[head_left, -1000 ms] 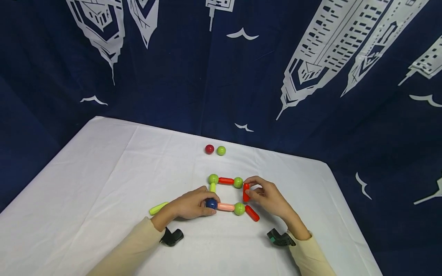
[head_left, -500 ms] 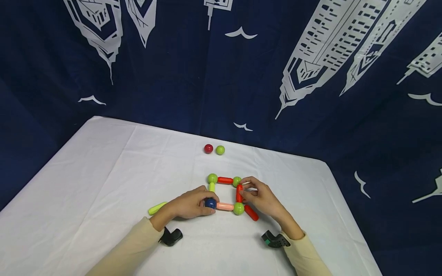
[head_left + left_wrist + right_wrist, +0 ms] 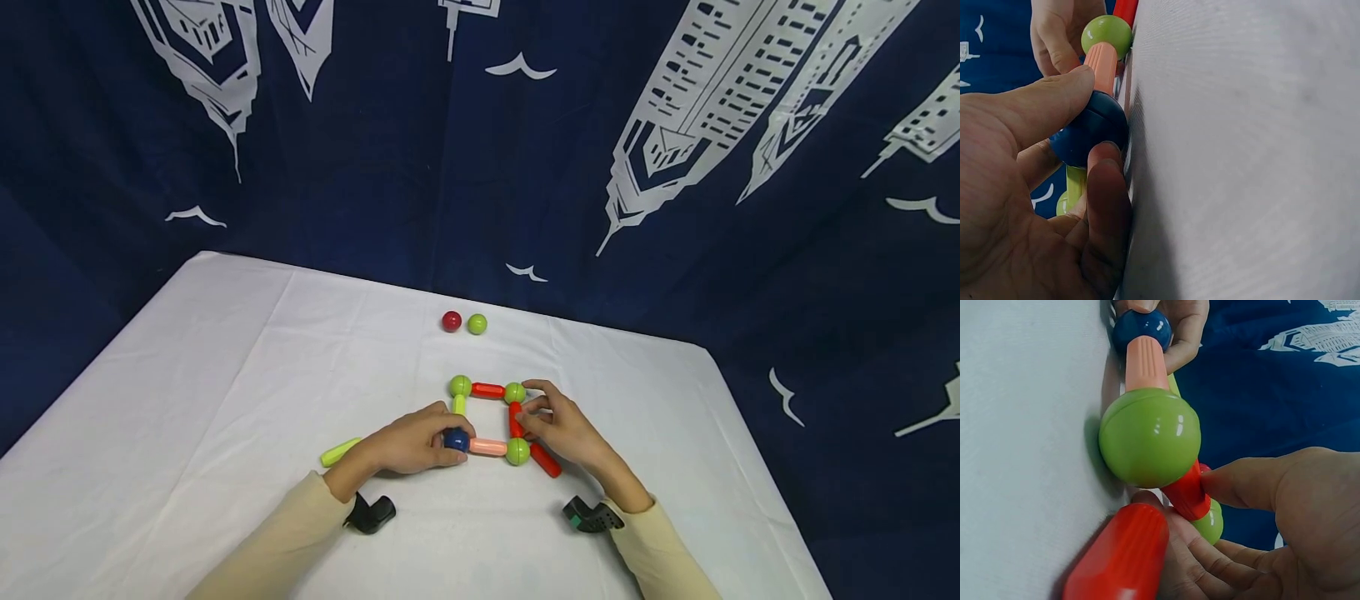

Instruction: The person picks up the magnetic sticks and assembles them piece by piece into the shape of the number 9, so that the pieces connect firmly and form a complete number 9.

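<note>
Balls and short rods form a four-sided frame on the white table. My left hand (image 3: pixel 412 440) grips the dark blue ball (image 3: pixel 456 440) at the near left corner, thumb on one side and fingers on the other. A salmon rod (image 3: pixel 489 447) runs from it to a green ball (image 3: pixel 1149 437) at the near right. With thumb and fingers, my right hand (image 3: pixel 562 427) pinches a red rod (image 3: pixel 1188 492) along the right side, between that ball and the far right green ball (image 3: pixel 514 393). A second red rod (image 3: pixel 488 391) forms the far side, a yellow-green rod (image 3: pixel 459 405) the left.
Beside the near right ball lies another red rod (image 3: pixel 545 460); whether they touch, I cannot tell. A loose yellow-green rod (image 3: pixel 340 452) lies left, by my left wrist. Farther back are a red ball (image 3: pixel 452 322) and a green ball (image 3: pixel 477 324). A dark blue printed cloth (image 3: pixel 375 167) hangs behind the table (image 3: pixel 225 358).
My right hand has moved left with the red rod, bringing it from outside the frame into the gap between the two right-hand green balls. The left hand stays on the blue ball.
</note>
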The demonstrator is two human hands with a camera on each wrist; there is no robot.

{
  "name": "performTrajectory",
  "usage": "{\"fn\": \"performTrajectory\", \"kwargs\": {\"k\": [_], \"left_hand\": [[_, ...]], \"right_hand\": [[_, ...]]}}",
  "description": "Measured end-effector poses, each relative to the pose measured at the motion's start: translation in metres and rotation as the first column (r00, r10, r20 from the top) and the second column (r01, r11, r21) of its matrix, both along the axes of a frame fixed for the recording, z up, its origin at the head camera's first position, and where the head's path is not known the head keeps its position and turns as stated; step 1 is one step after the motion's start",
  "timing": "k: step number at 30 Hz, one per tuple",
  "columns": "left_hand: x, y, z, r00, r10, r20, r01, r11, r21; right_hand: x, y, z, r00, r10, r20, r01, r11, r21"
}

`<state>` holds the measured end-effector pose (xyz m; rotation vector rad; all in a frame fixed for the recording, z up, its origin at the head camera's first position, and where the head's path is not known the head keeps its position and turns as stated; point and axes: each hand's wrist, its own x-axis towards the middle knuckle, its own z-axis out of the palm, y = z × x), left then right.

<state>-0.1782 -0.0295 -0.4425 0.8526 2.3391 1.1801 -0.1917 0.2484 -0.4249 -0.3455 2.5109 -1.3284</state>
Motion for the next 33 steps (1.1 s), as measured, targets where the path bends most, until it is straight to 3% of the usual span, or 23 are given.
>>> {"fn": "performTrajectory", "kwargs": {"k": [7,14,17,26,33], "left_hand": [[0.0,-0.001,0.001,1.0,0.0,0.012,-0.001,1.0,0.031],[0.001,0.001,0.001,1.0,0.012,0.014,-0.012,1.0,-0.003],[0.001,0.003,0.0,1.0,0.001,0.014,-0.001,1.0,-0.002],[0.002,0.002,-0.001,1.0,0.002,-0.004,-0.002,1.0,-0.014],[0.0,0.001,0.0,1.0,0.003,-0.011,-0.003,1.0,-0.007]], "right_hand": [[-0.002,0.0,-0.002,1.0,0.007,-0.015,-0.007,1.0,0.029],[0.0,0.009,0.005,0.996,0.021,-0.09,-0.008,0.989,0.15],[0.006,0.018,0.009,0.996,0.04,-0.083,-0.023,0.979,0.203],[0.033,0.033,0.016,0.981,0.19,-0.035,-0.171,0.937,0.303],[0.043,0.024,0.017,0.973,0.194,-0.128,-0.129,0.907,0.4]]}}
